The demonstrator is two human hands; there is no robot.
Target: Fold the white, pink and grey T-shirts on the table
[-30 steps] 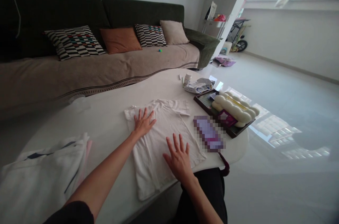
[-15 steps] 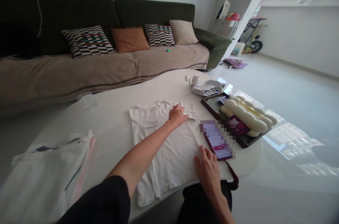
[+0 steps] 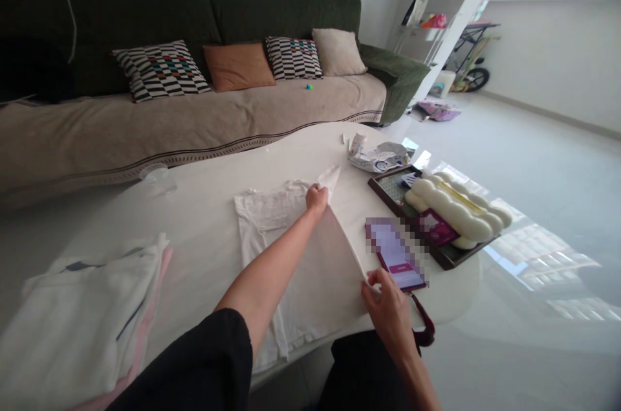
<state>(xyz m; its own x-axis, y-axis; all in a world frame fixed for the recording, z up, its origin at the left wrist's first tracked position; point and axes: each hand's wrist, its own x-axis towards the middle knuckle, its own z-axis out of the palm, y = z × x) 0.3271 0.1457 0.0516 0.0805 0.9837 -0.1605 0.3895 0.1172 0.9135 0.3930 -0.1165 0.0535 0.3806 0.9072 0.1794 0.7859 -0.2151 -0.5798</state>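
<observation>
A white T-shirt (image 3: 272, 230) lies spread on the white table (image 3: 204, 184). My left hand (image 3: 317, 197) is closed in a pinch on the shirt's right shoulder near the sleeve and holds it lifted. My right hand (image 3: 388, 304) is closed on the shirt's right edge near the hem, close to the table's front edge. The right side of the shirt is raised off the table between my two hands.
A phone (image 3: 395, 254) lies just right of the shirt. Behind it a dark tray (image 3: 439, 252) carries a cream wavy object (image 3: 458, 204). Crumpled wrappers (image 3: 381, 157) sit further back. Folded clothes (image 3: 77, 314) are stacked at the left. A sofa with cushions (image 3: 194, 68) is behind.
My hands went from lying flat on the shirt to its right side. They now pinch the shoulder and the lower edge and have lifted that side up.
</observation>
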